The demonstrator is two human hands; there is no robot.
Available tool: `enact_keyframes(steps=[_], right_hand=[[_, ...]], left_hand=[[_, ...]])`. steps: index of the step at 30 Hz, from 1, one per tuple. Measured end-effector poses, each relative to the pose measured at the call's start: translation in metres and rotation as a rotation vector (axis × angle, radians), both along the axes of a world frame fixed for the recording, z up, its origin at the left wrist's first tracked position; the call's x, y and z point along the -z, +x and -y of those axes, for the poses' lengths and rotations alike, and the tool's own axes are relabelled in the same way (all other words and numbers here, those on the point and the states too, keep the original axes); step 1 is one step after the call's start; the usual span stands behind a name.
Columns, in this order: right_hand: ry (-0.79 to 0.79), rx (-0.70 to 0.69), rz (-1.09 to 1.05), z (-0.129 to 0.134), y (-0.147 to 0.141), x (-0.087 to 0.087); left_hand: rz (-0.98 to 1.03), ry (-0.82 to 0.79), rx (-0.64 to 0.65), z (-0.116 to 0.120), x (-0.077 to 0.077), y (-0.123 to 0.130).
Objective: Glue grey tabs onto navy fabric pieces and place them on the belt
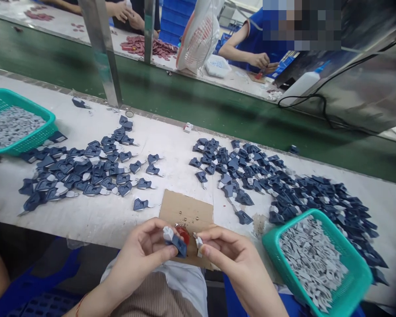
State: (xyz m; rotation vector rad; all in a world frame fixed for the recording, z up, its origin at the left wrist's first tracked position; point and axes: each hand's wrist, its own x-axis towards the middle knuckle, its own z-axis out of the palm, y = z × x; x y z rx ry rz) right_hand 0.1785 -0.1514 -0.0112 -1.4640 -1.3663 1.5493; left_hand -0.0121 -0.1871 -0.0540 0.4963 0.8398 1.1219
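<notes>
My left hand (153, 246) pinches a dark blue plastic part (177, 245) with a light grey piece at its upper end. A short gap away, my right hand (222, 248) holds a small light grey plastic piece (199, 245) between thumb and fingertips. Both hands are over a cardboard sheet (198, 207) at the table's near edge. On that cardboard, partly hidden behind the left hand's part, is a glossy red blob (182, 233) with small metal bits around it.
Piles of blue parts (86, 167) lie left and right. Green baskets of grey pieces stand at far left (36, 138) and near right (273, 246). Behind a green strip, people work at another table with dark red pieces (165, 49), a fan (198, 39) and a white bottle (300, 88).
</notes>
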Motion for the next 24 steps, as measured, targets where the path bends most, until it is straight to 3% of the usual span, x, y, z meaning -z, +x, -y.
enact_keyframes(steps=[4,7,17,21,24], right_hand=[[-0.021,0.093,-0.161,0.006,-0.001,0.002],[0.008,0.049,-0.21,0.009,-0.001,0.004],[0.156,-0.06,0.009,0.011,0.003,-0.007],[0.133,-0.078,0.059,0.011,0.008,-0.008],[0.025,-0.072,-0.009,0.01,0.012,-0.008]], left_hand=[[0.029,0.035,0.014,-0.004,-0.008,0.011],[0.033,0.037,0.011,-0.004,-0.01,0.017],[-0.048,0.064,0.0,-0.001,-0.01,0.025],[-0.072,0.111,0.012,0.001,-0.008,0.026],[-0.068,0.166,0.033,0.001,-0.005,0.027]])
